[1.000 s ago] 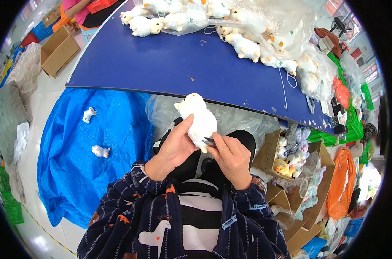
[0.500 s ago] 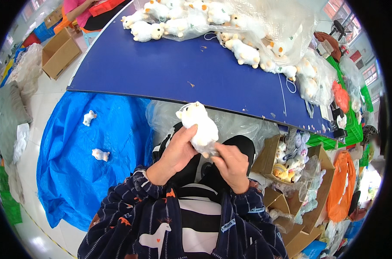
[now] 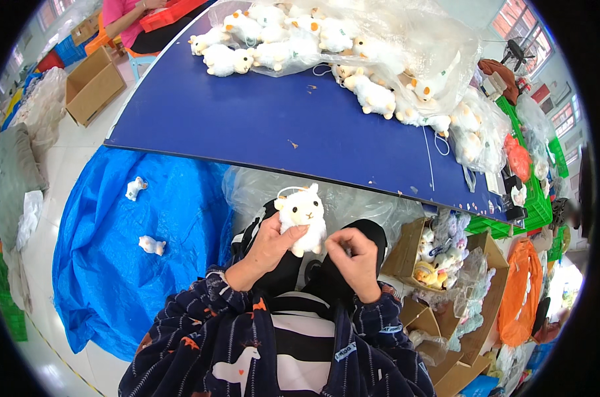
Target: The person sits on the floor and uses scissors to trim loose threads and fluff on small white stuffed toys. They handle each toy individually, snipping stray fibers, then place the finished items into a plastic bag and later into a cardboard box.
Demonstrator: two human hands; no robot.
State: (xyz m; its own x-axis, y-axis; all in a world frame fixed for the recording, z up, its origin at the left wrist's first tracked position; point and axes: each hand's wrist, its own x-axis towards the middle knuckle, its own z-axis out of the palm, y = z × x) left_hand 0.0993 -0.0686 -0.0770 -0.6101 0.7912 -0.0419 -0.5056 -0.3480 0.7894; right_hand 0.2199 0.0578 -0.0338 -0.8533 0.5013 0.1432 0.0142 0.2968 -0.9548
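Note:
My left hand (image 3: pixel 267 245) is closed around a white plush sheep (image 3: pixel 302 215) in front of the table's near edge. The toy is upright, its dark-eyed front toward me, with a thin white loop at its head. At the toy's lower right, my right hand (image 3: pixel 356 260) has its fingers curled into a pinch close to the fur. Whatever those fingertips grip, if anything, is too small to make out.
More white plush sheep (image 3: pixel 373 96) lie along the blue table (image 3: pixel 240 126), partly under clear plastic. On my left, a blue tarp (image 3: pixel 101 271) bears two small plush toys (image 3: pixel 152 245). Cardboard boxes of toys (image 3: pixel 406 246) stand at right. A person in pink (image 3: pixel 119 25) sits far left.
The plush sheep has turned upright with its front toward me and come slightly lower. My right hand has shifted from its underside to its lower right.

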